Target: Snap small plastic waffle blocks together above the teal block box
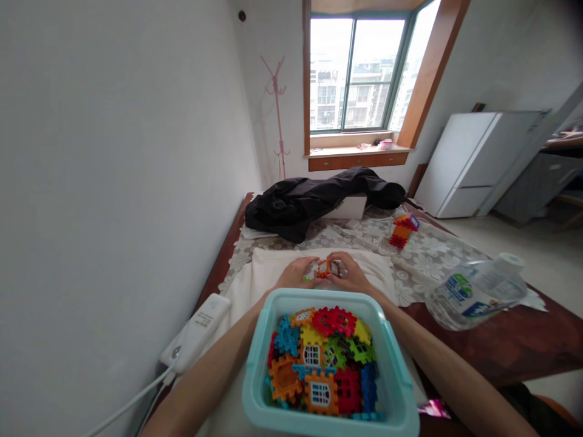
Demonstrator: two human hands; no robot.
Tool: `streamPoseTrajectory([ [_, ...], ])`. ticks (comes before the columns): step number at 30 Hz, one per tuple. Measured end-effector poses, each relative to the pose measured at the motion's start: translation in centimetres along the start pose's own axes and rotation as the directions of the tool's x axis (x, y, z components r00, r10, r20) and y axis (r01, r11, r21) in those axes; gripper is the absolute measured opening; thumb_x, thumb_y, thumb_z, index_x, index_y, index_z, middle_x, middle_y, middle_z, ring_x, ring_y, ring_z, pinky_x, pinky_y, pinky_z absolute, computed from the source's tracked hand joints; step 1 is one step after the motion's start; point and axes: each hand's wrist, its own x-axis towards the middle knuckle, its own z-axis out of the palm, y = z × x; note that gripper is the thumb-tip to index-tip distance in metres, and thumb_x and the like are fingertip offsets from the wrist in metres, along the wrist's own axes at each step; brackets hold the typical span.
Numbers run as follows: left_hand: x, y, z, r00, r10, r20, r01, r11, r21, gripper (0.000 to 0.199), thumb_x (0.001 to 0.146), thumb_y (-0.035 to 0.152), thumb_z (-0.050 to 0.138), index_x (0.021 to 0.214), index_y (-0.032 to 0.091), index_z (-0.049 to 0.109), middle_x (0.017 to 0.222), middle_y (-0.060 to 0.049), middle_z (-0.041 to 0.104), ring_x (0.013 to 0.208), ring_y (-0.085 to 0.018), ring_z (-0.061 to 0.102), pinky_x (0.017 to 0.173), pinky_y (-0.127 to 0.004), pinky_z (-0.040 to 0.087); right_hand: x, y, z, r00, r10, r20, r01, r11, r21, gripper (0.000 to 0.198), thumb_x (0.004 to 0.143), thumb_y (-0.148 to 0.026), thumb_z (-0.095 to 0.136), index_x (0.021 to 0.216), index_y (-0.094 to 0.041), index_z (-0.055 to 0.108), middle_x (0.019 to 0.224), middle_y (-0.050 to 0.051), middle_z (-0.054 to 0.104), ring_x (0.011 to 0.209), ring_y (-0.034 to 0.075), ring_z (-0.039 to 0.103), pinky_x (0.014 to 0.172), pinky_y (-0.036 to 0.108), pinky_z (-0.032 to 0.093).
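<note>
On the tabletop (501,346) near the window, one small block house (403,230) stands finished, while the left hand (298,273) and right hand (350,274) together grip an orange block (323,267), and the bin (396,388) seems nearly full of loose blocks (325,358).

Daylight from window (359,73), panes overexposed. Room evenly lit, shadows soft and faint. Strong wide-angle bending at edges; bottle (476,290) stretched. Slight softness throughout, hands small, detail poor.
</note>
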Motion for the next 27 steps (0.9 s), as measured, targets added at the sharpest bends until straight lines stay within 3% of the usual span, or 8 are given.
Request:
streamPoseTrajectory([
  [3, -0.1, 0.4, -0.1, 0.999, 0.044, 0.019, -0.043, 0.999, -0.026, 0.075, 0.081, 0.035, 0.085, 0.150, 0.018, 0.062, 0.150, -0.016, 0.069, 0.137, -0.036, 0.066, 0.120, -0.051, 0.051, -0.2, -0.5, -0.2, 0.999, -0.037, -0.025, 0.037, 0.999, 0.017, 0.035, 0.083, -0.025, 0.074, 0.117, -0.026, 0.066, 0.120, 0.008, 0.071, 0.114, 0.028, 0.068, 0.103, 0.046, 0.056],
  [8, -0.3, 1.1, -0.5, 0.997, 0.072, 0.036, -0.070, 0.996, -0.062, 0.057, 0.089, 0.031, 0.076, 0.144, 0.022, 0.067, 0.144, -0.013, 0.072, 0.134, -0.033, 0.068, 0.118, -0.049, 0.051, -0.4, -0.2, -0.4, 0.999, -0.042, 0.009, 0.041, 0.999, 0.003, 0.036, 0.085, -0.030, 0.076, 0.118, -0.028, 0.065, 0.118, 0.008, 0.070, 0.113, 0.028, 0.067, 0.103, 0.048, 0.057],
  [11, -0.3, 1.4, -0.6, 0.998, 0.060, 0.021, -0.059, 0.996, -0.064, 0.056, 0.088, 0.031, 0.078, 0.142, 0.021, 0.067, 0.142, -0.013, 0.073, 0.132, -0.034, 0.068, 0.116, -0.050, 0.052, -0.5, 0.0, -0.8, 0.999, -0.025, 0.029, 0.026, 0.999, -0.036, 0.036, 0.086, -0.033, 0.078, 0.120, -0.030, 0.065, 0.121, 0.008, 0.070, 0.115, 0.029, 0.067, 0.105, 0.049, 0.056],
  [20, 0.0, 1.3, -0.3, 0.977, 0.005, -0.215, -0.044, 0.983, -0.176, 0.044, 0.089, 0.041, 0.080, 0.128, 0.023, 0.071, 0.127, -0.012, 0.077, 0.120, -0.031, 0.072, 0.107, -0.049, 0.056, 0.3, -0.6, -1.3, 0.992, -0.104, 0.077, 0.103, 0.994, 0.022, 0.017, 0.100, -0.039, 0.073, 0.113, -0.029, 0.068, 0.131, 0.009, 0.075, 0.123, 0.028, 0.068, 0.110, 0.051, 0.054],
  [27, 0.2, 0.8, -0.2, 0.976, -0.005, -0.217, -0.026, 0.990, -0.140, 0.035, 0.094, 0.044, 0.076, 0.124, 0.025, 0.074, 0.126, -0.010, 0.079, 0.120, -0.030, 0.073, 0.103, -0.048, 0.059, 0.3, 0.7, -1.3, 0.981, -0.191, 0.030, 0.192, 0.980, -0.049, 0.013, 0.102, -0.039, 0.072, 0.105, -0.028, 0.078, 0.116, 0.009, 0.074, 0.110, 0.026, 0.071, 0.098, 0.046, 0.060],
])
